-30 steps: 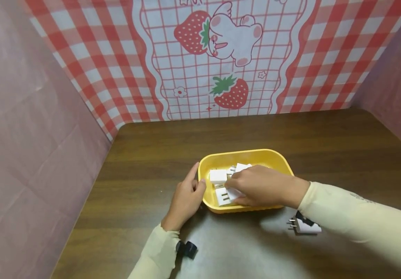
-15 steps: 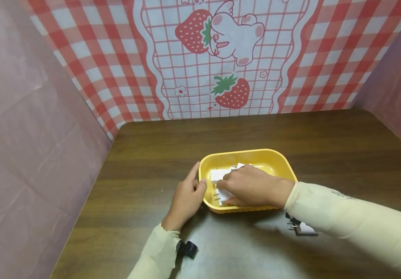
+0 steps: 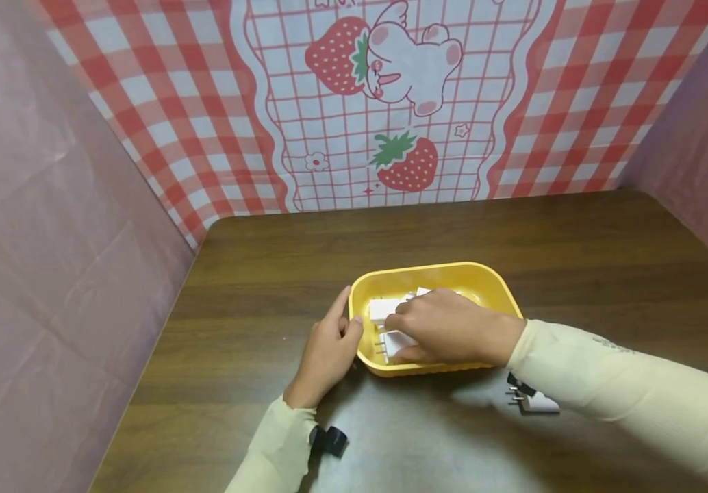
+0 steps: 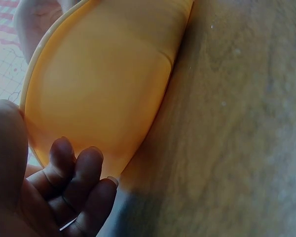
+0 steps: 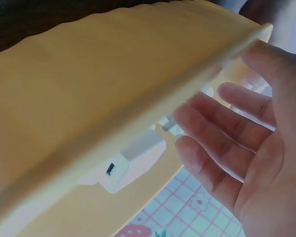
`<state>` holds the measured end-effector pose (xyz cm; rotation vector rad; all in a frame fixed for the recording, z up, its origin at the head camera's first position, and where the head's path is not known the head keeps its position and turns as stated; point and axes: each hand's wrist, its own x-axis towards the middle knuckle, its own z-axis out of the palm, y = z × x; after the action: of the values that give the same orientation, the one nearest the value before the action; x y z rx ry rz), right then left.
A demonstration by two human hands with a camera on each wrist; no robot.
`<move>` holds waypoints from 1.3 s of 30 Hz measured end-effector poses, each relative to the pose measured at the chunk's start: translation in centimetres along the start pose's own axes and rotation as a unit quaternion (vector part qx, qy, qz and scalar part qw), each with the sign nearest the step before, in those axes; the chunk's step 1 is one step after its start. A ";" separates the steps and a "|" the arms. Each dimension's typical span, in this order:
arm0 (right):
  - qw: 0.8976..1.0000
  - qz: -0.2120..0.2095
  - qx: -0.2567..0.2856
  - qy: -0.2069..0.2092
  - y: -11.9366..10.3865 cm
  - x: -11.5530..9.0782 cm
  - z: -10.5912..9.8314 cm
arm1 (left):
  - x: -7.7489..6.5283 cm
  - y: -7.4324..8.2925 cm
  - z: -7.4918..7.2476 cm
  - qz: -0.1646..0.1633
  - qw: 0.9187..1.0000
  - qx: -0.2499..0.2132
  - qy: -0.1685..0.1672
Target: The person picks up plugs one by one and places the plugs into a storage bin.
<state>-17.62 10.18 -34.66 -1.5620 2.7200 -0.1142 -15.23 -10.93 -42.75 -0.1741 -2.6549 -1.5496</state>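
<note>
A yellow plastic basin (image 3: 378, 370) stands on the table with several white plug chargers (image 3: 385, 309) inside. At its left end my left hand (image 3: 329, 346) holds the rim, thumb over the edge and index finger stretched along the outer wall. The left wrist view shows the other fingers (image 4: 89, 168) bent against the outside. My right hand (image 3: 446, 325) reaches into the basin and pinches a white plug charger (image 3: 397, 344) whose metal prongs point left. In the right wrist view the rim hides part of the thumb; another charger (image 5: 116, 173) shows a port.
On the table to the right, outside the basin, lies a white plug charger (image 3: 539, 402), partly covered by the right sleeve (image 3: 600, 376). A checked strawberry cloth (image 3: 403, 164) hangs behind the brown wooden table (image 3: 255, 287). Pink fabric walls flank both sides.
My right hand has shifted slightly left within the basin. The charger at its fingertips now has its prongs pointing left. My left hand stays on the rim.
</note>
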 end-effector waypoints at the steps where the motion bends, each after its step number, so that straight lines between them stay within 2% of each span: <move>1: 1.000 0.007 0.006 -0.002 0.0 0.0 -0.1 | 0.0 0.0 0.0 0.001 1.000 0.000 0.001; 6: 0.999 0.040 0.030 -0.004 0.3 -0.5 -0.9 | 0.0 0.0 -0.1 0.005 1.000 -0.003 0.003; 11: 0.997 0.047 0.041 0.038 0.7 -1.6 -1.4 | 0.0 -0.1 0.0 0.004 1.000 -0.003 0.002; 15: 0.994 0.072 0.037 0.067 0.9 -2.9 -2.1 | 0.0 -0.1 0.2 -0.001 1.000 -0.001 0.001; 19: 0.989 0.119 0.029 0.078 1.4 -4.4 -2.8 | 0.0 -0.1 0.3 -0.008 1.000 -0.001 0.000; 23: 0.980 0.179 0.049 0.074 1.8 -6.0 -3.4 | 0.0 -0.1 0.3 -0.009 1.000 0.000 0.004; 26: 0.973 0.204 0.065 0.088 1.9 -7.2 -3.5 | 0.0 -0.1 0.3 -0.010 1.000 0.000 0.006; 34: 0.961 0.228 0.077 0.135 2.0 -10.1 -2.7 | 0.0 0.2 0.3 -0.025 1.000 -0.010 -0.002; 39: 0.959 0.223 0.061 0.166 2.2 -11.6 -1.9 | 0.0 0.2 0.3 -0.027 1.000 -0.009 -0.002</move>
<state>-13.69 21.43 -33.34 -0.9355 3.1654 -0.5741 -15.16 -10.52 -42.72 -0.1075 -2.6702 -1.5913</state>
